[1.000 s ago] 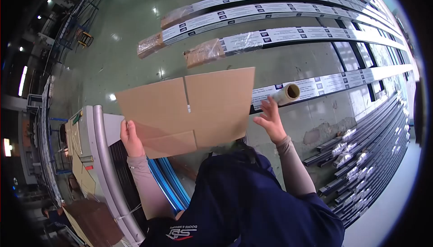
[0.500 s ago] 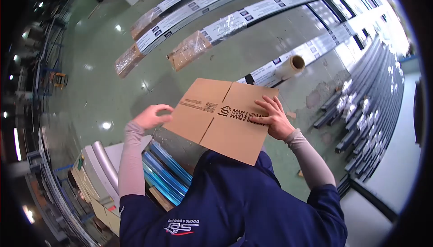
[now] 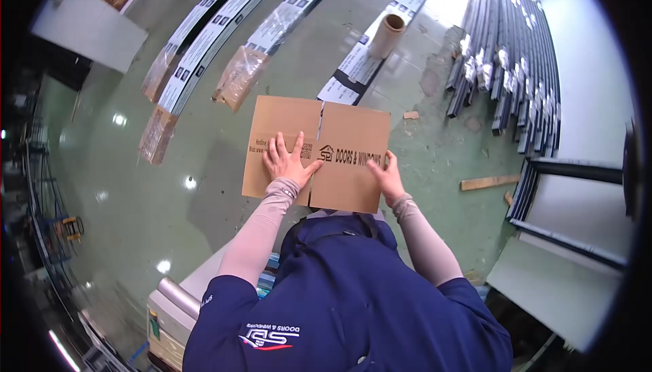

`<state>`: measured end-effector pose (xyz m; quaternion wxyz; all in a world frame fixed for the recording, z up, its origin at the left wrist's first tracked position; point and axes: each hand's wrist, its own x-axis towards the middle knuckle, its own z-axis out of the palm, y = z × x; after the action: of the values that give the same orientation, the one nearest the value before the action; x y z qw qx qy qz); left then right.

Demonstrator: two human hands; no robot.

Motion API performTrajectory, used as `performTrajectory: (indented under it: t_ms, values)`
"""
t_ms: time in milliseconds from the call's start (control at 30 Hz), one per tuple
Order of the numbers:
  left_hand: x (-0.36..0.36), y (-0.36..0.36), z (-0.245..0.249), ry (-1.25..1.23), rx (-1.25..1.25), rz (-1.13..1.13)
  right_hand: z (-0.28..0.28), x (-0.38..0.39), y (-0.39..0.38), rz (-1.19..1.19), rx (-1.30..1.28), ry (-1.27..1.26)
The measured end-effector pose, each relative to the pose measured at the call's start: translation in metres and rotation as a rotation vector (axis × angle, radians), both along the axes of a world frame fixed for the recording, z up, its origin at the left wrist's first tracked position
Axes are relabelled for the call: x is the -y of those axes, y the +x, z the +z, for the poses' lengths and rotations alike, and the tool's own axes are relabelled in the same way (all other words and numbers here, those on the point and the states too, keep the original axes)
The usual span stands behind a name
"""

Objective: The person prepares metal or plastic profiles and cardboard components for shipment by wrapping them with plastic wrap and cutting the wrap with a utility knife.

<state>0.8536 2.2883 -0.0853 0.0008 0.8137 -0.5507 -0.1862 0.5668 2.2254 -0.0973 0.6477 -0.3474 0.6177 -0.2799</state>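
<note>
A flat brown cardboard sheet (image 3: 350, 127) with printed lettering and two slits lies in front of my torso. My left hand (image 3: 288, 163) rests on its left half, palm down with the fingers spread. At the right edge is my right hand (image 3: 388, 178), its thumb over the print and its fingers apart at the edge; whether some fingers are under the sheet is hidden. Beyond the sheet, a cardboard roll (image 3: 388, 36) stands on a wrapped profile (image 3: 360, 61).
Long wrapped profiles (image 3: 210, 42) with taped cardboard ends stretch away on the green floor. Dark metal bars (image 3: 506, 66) are stacked at the right, near a dark frame (image 3: 577, 171) and a wooden strip (image 3: 489, 182). A silver tube (image 3: 178, 296) lies lower left.
The view has turned. The sheet has swung to nearly square in front of me. My left hand has moved from its left edge onto its face; my right hand has slid to the right edge.
</note>
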Motion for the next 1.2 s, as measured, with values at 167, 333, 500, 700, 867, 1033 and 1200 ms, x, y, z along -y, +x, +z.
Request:
performTrajectory:
  t_ms: [167, 333, 500, 700, 867, 1033, 1200]
  values:
    - [-0.005, 0.038, 0.013, 0.075, 0.034, -0.259, -0.01, 0.009, 0.0, 0.11, -0.164, -0.294]
    - [-0.024, 0.047, 0.009, 0.152, -0.216, -0.101, 0.071, 0.051, 0.054, 0.339, -0.347, -0.596]
    - [-0.043, 0.043, -0.01, 0.099, -0.234, 0.135, 0.086, 0.069, 0.105, 0.516, -0.508, -0.653]
    - [-0.062, 0.035, -0.022, -0.015, -0.307, 0.315, 0.075, 0.049, 0.098, 0.423, -0.363, -0.501]
    - [-0.035, 0.043, -0.035, -0.245, -0.347, 0.186, -0.012, -0.013, 0.029, -0.011, 0.056, -0.272]
    - [0.009, 0.027, -0.036, -0.251, -0.24, -0.071, -0.05, -0.051, -0.005, -0.106, 0.079, 0.099]
    - [0.009, 0.015, -0.03, -0.291, -0.199, -0.113, -0.063, -0.045, -0.001, -0.146, 0.077, 0.203]
